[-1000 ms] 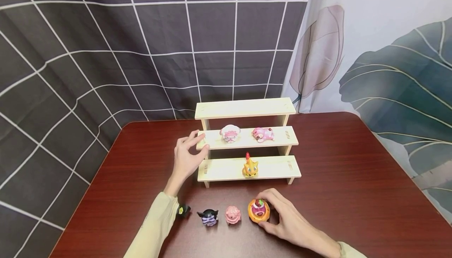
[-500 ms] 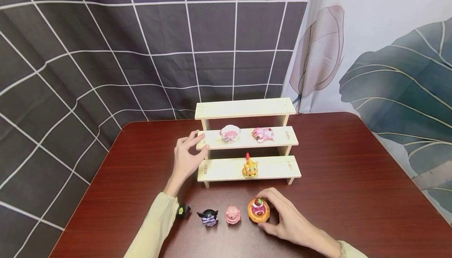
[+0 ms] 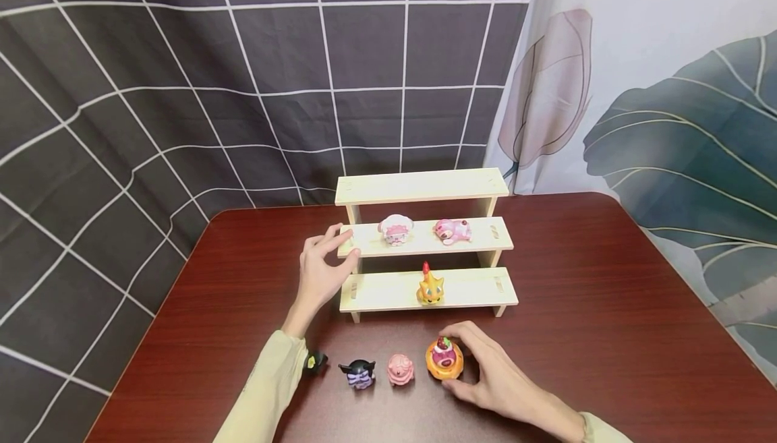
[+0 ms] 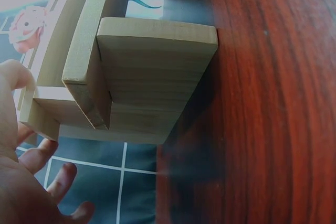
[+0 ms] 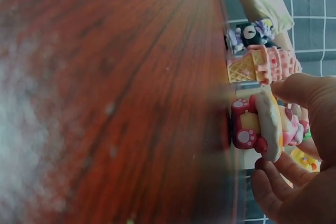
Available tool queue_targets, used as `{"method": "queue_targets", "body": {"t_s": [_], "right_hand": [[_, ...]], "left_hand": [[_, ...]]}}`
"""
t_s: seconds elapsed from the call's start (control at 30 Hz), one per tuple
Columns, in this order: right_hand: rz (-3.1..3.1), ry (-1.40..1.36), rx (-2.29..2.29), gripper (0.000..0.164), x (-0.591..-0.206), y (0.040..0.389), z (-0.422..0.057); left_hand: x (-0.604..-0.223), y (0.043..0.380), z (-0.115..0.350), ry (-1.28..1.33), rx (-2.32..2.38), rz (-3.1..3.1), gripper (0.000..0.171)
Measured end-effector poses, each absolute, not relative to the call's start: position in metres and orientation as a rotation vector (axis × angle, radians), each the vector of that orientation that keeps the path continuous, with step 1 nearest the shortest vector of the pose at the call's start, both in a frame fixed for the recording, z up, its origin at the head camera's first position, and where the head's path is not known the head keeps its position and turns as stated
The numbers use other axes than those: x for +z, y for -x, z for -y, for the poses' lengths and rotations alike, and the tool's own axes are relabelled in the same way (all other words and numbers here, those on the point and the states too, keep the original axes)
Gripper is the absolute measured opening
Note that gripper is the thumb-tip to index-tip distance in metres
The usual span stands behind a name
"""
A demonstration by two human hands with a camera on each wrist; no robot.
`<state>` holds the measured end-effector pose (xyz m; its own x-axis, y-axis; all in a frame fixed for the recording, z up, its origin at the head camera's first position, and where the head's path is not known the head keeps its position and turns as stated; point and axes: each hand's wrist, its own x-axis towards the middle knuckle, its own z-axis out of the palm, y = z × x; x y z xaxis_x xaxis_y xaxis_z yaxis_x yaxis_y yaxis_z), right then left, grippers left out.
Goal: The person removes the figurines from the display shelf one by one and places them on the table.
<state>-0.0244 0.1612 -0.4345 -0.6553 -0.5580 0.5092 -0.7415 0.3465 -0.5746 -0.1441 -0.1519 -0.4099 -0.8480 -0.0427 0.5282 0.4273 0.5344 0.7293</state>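
Note:
My left hand grips the left end of the middle board of a three-step wooden shelf, thumb at the front edge. In the left wrist view, the fingertips wrap that board's end. My right hand pinches a small bear figurine with an orange, round, pastry-like ring and a berry on top. The right wrist view shows its red paws close over the tabletop, with thumb and fingers on opposite sides of the ring. Left of it stand a pink ice-cream-cone figurine and a black-and-purple figurine.
On the middle board are a white-and-pink figurine and a pink lying bear. A yellow figurine with a red tip sits on the lowest board. A black piece with a yellow flower lies partly behind the left sleeve.
The bear figurine in my right hand has tipped slightly, its berry top shifting a little toward the shelf. My left hand and the shelf have stayed put.

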Motion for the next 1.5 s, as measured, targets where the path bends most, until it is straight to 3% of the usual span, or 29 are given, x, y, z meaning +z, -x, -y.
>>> {"method": "queue_targets", "body": {"t_s": [0.43,1.5], "right_hand": [[2.329,-1.249,1.212,0.051,-0.4369,0.0231,-0.1590],[2.337,-1.230,1.182,0.060,-0.4349,0.0255,-0.1601]], "left_hand": [[-0.4095,0.1434,0.1518,0.308,-1.277,2.286,0.038],[-0.4099,0.1437,0.1517,0.317,-1.275,2.274,0.037]]}}
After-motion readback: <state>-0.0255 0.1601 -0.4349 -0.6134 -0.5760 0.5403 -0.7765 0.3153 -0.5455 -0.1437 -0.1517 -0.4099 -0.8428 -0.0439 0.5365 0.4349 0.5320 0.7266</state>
